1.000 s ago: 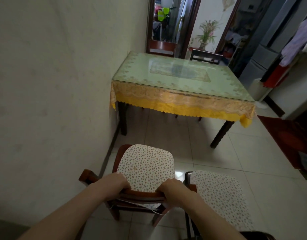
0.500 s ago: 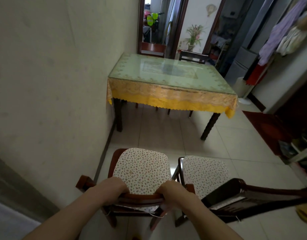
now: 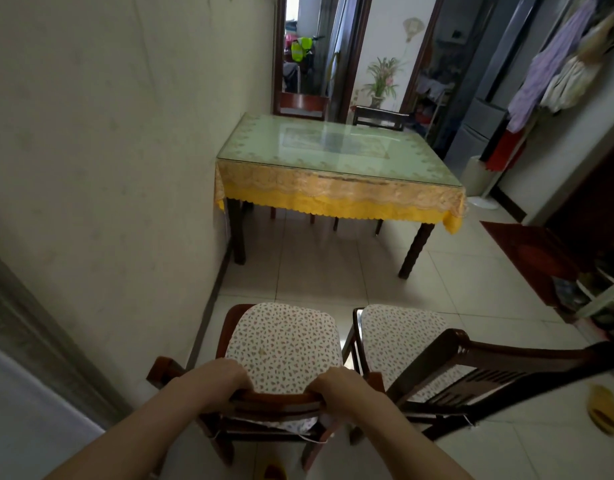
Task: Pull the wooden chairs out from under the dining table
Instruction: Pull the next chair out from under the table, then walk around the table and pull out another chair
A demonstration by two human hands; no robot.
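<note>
left hand (image 3: 218, 380) and right hand (image 3: 340, 386) are clenched on the top rail of the near chair (image 3: 281, 344). chair stands well clear of the dining table (image 3: 336, 181)

Single view only: head-worn wide-angle camera, so no second view shares the scene. It looks forward and down from standing height. Nearest, at 6 o'clock, both forearms enter from the bottom edge; left hand (image 3: 219, 381) and right hand (image 3: 336, 386) sit close under the lens. The bench (image 3: 336, 152) lies well ahead at 12 o'clock, mid-frame. Wall (image 3: 108, 150) runs along 9 o'clock. Straight lines bow at the frame edges.
</note>
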